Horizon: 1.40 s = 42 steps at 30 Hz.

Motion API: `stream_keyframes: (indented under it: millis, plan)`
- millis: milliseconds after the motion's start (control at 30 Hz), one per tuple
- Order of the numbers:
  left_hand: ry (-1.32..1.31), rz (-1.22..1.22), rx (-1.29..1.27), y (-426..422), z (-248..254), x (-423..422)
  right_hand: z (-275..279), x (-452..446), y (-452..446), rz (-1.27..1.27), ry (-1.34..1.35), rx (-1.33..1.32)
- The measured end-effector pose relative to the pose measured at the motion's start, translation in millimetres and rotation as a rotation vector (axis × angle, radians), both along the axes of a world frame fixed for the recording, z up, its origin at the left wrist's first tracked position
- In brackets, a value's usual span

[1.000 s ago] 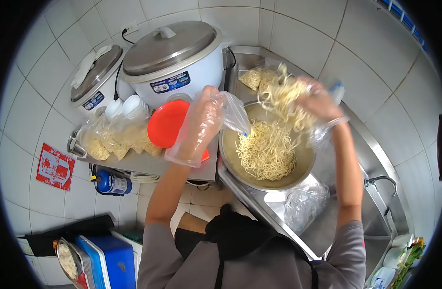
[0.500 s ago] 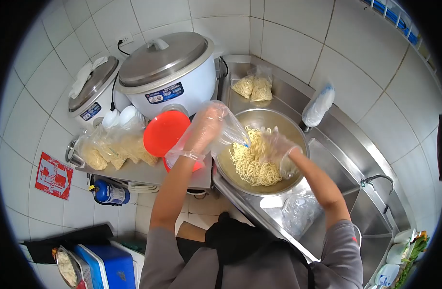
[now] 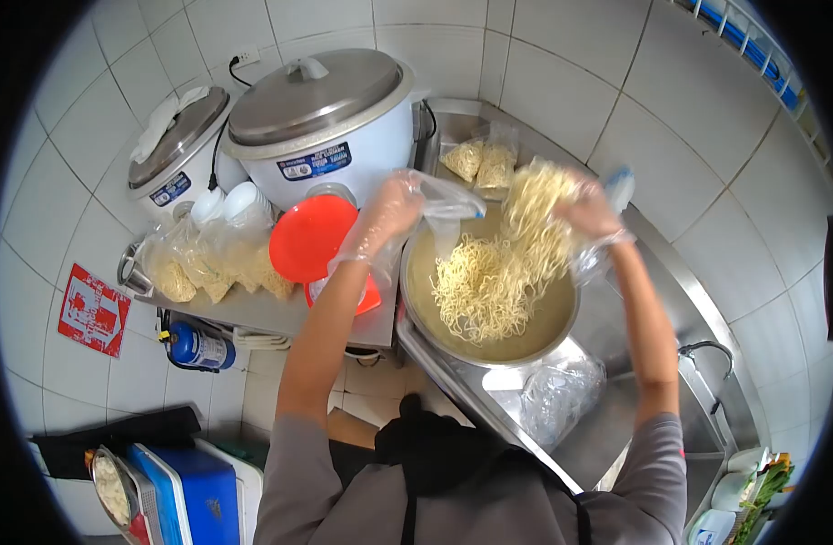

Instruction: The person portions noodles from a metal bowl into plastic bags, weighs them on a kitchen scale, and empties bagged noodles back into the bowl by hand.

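My right hand [image 3: 589, 211], in a clear plastic glove, grips a bunch of yellow noodles [image 3: 536, 213] and holds it up over the right side of a large metal bowl [image 3: 555, 313]. The strands hang down into the noodle heap [image 3: 480, 295] inside the bowl. Also gloved, my left hand [image 3: 394, 213] is closed around a clear plastic bag [image 3: 451, 204] at the bowl's left rim. The bag's mouth points right, towards the noodles. Beside my left forearm stands a round red dish [image 3: 309, 238] on a red base [image 3: 366, 296].
Bagged noodles lie behind the bowl [image 3: 496, 168] and on the left counter [image 3: 198, 268]. Two rice cookers [image 3: 317, 127] stand at the back left. A crumpled plastic bag [image 3: 562, 395] lies before the bowl, near the sink faucet [image 3: 707, 350].
My right hand has risen from the bowl up and to the right, lifting a bunch of noodles. My left hand stays by the rim, and the bag's mouth has moved up.
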<state>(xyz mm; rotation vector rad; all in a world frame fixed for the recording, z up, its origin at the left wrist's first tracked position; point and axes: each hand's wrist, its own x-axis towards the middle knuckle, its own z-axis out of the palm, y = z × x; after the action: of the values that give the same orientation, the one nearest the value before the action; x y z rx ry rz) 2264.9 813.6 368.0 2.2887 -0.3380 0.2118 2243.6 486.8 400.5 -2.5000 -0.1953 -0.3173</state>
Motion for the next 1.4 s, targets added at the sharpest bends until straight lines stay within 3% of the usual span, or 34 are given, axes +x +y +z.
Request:
stream_keyframes:
  millis: [67,167,233,400,433,467,533,633,733,767,833,867,933,1033,1133,1200,1300,1367,1400]
  plan:
    - [-0.032,-0.003,0.023,1,1,7,75,-30,24,-0.080,0.199,0.080]
    - [-0.088,0.010,0.010,1,9,5,71,-12,17,0.142,0.101,0.234]
    - [-0.127,0.006,0.035,1,10,4,62,-18,26,0.055,0.147,0.113]
    - [-0.093,0.001,-0.030,5,20,-15,-45,8,29,0.234,0.288,-0.123]
    - [-0.150,-0.022,-0.024,5,18,-16,-68,10,31,0.307,0.286,-0.298]
    - [-0.211,-0.040,-0.015,6,13,-18,-122,28,15,0.506,0.165,-0.276]
    - [-0.345,-0.070,0.024,9,-2,-18,-146,39,31,0.743,0.424,-0.730]
    - [-0.416,0.004,-0.041,-7,-37,-36,-127,33,105,0.307,0.647,-0.677]
    - [-0.165,0.059,-0.164,-21,-95,-30,-228,65,108,0.340,0.420,-0.573]
    - [-0.220,0.141,-0.143,-20,-110,-28,-251,68,105,0.370,0.341,-0.547]
    - [-0.309,0.300,-0.111,-23,-133,-31,-225,46,107,0.317,0.406,-0.689]
    - [-0.142,0.274,-0.175,-20,-126,-36,-200,38,106,0.370,0.480,-0.661]
    - [-0.140,0.273,-0.153,-15,-119,-34,-222,57,61,0.703,0.359,-0.651]
    - [-0.139,0.233,-0.177,-14,-123,-37,-107,7,49,0.552,0.476,-0.461]
    - [-0.150,0.193,-0.148,-16,-124,-30,-112,-10,-1,0.491,0.512,-0.271]
    - [-0.157,0.174,-0.135,-20,-124,-28,-82,-24,15,0.591,0.629,-0.199]
    - [-0.174,0.165,-0.145,-22,-123,-23,-67,-33,52,0.445,0.841,-0.385]
    - [-0.172,0.188,-0.138,-23,-127,-22,-87,-17,79,0.266,0.594,-0.320]
    - [-0.180,0.186,-0.156,-23,-128,-23,-126,6,78,0.334,0.488,-0.220]
